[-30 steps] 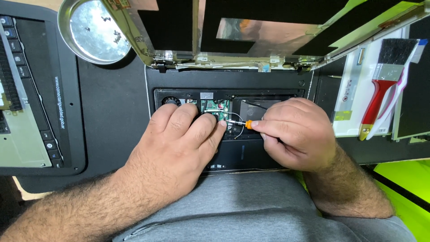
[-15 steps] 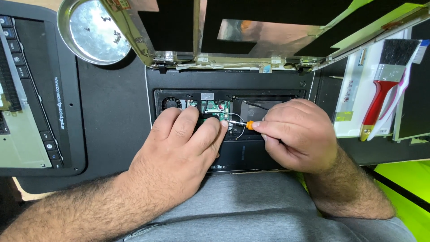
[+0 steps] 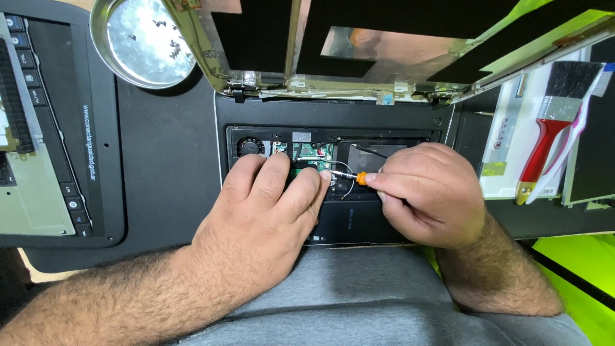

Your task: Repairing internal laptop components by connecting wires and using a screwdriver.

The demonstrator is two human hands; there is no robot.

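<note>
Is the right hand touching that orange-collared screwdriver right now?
Touching. The head view shows the right hand pinching the screwdriver at its orange collar, with no gap between fingertips and tool.

Bright, even light falls from above. Glare whitens the round metal dish [image 3: 141, 40] at the tabletop's far left corner. Shadows under both hands are soft. Focus is sharp throughout, with slight bending at the edges.

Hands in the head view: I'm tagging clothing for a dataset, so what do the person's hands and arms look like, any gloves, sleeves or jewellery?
Both are bare. The left hand and right hand wear no gloves, rings or watch. The forearms are hairy and uncovered as far as the frame shows; no sleeve is visible.
</note>
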